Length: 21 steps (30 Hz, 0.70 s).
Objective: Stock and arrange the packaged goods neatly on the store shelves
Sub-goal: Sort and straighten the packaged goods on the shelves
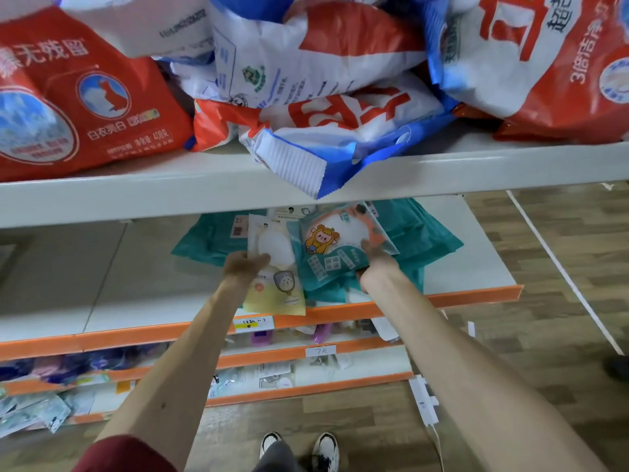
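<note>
A pale yellow packet (276, 296) is pinched at its left edge by the left grip (245, 267), whose fingers are closed on it. A teal cartoon-printed packet (326, 257) is clamped by the right grip (376, 264). Both are held over a pile of teal packets (430, 233) on the orange-edged shelf (476, 296), below the detergent bags (85, 107).

Wood-look floor (561, 250), prob. laminate, white shelving (136, 199)

Wood-pattern floor (531, 352); two black-and-white shoes (325, 449) standing on it; a white power strip (423, 403) lying further right.
</note>
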Each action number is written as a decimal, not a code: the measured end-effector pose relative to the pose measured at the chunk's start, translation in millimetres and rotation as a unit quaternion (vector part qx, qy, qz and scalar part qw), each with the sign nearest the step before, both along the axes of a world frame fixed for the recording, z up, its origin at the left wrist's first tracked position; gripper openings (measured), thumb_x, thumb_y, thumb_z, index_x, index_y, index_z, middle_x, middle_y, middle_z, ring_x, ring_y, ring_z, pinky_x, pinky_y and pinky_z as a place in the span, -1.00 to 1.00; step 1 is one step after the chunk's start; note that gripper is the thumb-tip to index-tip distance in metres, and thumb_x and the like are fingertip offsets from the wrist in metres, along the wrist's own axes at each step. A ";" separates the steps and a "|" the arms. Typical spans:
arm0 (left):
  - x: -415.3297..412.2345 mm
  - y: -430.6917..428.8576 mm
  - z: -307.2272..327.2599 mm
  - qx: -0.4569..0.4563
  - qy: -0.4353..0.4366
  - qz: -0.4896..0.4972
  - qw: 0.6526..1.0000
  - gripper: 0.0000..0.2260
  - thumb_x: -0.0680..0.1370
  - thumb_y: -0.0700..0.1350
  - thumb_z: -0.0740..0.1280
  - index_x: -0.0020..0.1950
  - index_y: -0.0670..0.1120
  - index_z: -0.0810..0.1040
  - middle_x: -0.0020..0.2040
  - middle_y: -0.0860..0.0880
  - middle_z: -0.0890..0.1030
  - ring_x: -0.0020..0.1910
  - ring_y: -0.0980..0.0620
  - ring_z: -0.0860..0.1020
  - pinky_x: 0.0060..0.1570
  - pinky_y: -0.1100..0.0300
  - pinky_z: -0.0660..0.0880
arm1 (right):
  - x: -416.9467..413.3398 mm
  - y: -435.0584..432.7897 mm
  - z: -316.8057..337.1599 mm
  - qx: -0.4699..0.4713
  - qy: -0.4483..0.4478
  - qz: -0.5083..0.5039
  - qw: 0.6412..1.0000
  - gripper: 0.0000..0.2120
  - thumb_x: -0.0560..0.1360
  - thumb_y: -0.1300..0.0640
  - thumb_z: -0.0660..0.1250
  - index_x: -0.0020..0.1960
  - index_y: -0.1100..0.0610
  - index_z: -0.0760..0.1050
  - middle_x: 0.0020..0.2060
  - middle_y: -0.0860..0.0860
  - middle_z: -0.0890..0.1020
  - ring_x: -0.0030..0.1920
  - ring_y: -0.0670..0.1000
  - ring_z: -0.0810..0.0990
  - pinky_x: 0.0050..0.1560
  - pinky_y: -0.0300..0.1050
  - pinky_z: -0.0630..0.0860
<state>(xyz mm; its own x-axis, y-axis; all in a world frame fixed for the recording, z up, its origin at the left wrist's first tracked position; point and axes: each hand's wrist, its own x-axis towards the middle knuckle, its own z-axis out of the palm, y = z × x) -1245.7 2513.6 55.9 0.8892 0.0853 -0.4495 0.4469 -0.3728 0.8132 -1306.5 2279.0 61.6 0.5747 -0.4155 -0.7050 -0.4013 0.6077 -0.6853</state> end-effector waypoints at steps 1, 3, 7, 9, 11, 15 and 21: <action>-0.8 -1.0 0.6 0.004 -0.006 0.000 1.000 -0.74 0.47 -0.12 0.43 -0.03 -0.32 0.60 -0.19 -0.17 0.57 -0.26 -0.08 0.51 -0.30 0.10 0.45 | 4.5 5.1 1.8 -0.019 0.004 0.026 0.999 -0.56 0.60 0.09 0.26 0.45 0.12 0.29 0.40 0.08 0.42 0.20 0.06 0.55 0.04 -0.09 0.56; -3.9 -4.4 3.1 0.018 -0.023 -0.007 1.000 -0.81 0.47 -0.11 0.42 -0.11 -0.25 0.60 -0.23 -0.14 0.55 -0.25 -0.04 0.49 -0.29 0.13 0.41 | 7.8 14.0 10.7 -0.072 0.053 0.027 0.996 -0.37 0.56 0.23 0.27 0.54 0.06 0.08 0.50 0.04 0.23 0.25 0.08 0.52 0.02 -0.15 0.53; -9.3 -4.5 5.5 0.043 -0.042 0.004 0.998 -0.87 0.47 -0.13 0.41 -0.25 -0.13 0.55 -0.32 -0.06 0.52 -0.37 0.00 0.45 -0.41 0.21 0.34 | 7.7 22.4 37.1 -0.171 0.025 -0.038 0.984 -0.45 0.57 0.17 0.26 0.51 0.11 0.16 0.39 0.06 0.39 0.25 0.08 0.52 -0.08 -0.24 0.51; -10.5 4.6 6.5 0.014 -0.050 0.024 0.998 -0.87 0.48 -0.15 0.40 -0.25 -0.13 0.54 -0.31 -0.07 0.51 -0.38 0.00 0.42 -0.44 0.22 0.33 | 12.0 19.1 37.0 -0.125 -0.019 -0.106 0.986 -0.65 0.60 0.05 0.23 0.33 0.17 0.43 0.15 0.04 0.57 0.11 0.06 0.58 -0.18 -0.25 0.51; -12.2 17.5 11.4 -0.028 -0.063 0.049 0.996 -0.86 0.51 -0.16 0.38 -0.23 -0.14 0.51 -0.31 -0.09 0.48 -0.39 0.00 0.41 -0.51 0.25 0.31 | 13.2 16.0 49.5 -0.197 -0.053 -0.137 0.969 -0.75 0.55 0.04 0.28 0.09 0.18 0.59 -0.03 0.03 0.66 -0.06 0.05 0.61 -0.12 -0.13 0.51; -14.1 50.8 27.2 -0.076 -0.080 0.097 0.989 -0.86 0.52 -0.10 0.39 -0.18 -0.13 0.53 -0.29 -0.14 0.51 -0.37 -0.05 0.45 -0.52 0.21 0.35 | 15.6 15.4 67.5 -0.200 -0.140 -0.070 0.967 -0.86 0.48 0.06 0.42 -0.21 0.10 0.58 -0.25 -0.01 0.67 -0.23 0.01 0.64 -0.18 -0.10 0.56; -28.4 117.4 53.4 -0.077 -0.113 0.141 0.981 -0.88 0.52 -0.11 0.40 -0.17 -0.14 0.58 -0.29 -0.16 0.55 -0.39 -0.06 0.46 -0.47 0.19 0.36 | 25.4 53.7 76.0 -0.201 -0.145 0.138 0.959 -0.66 0.32 -0.01 0.52 0.05 0.05 0.58 0.00 0.03 0.69 0.02 0.06 0.66 0.11 0.06 0.59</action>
<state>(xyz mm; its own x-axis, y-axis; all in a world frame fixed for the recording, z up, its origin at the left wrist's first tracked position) -1274.1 2631.0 109.3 0.9185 0.2876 -0.2713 0.3169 -0.1252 0.9402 -1281.1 2332.6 137.7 0.8501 -0.4236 -0.3128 -0.2656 0.1681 -0.9493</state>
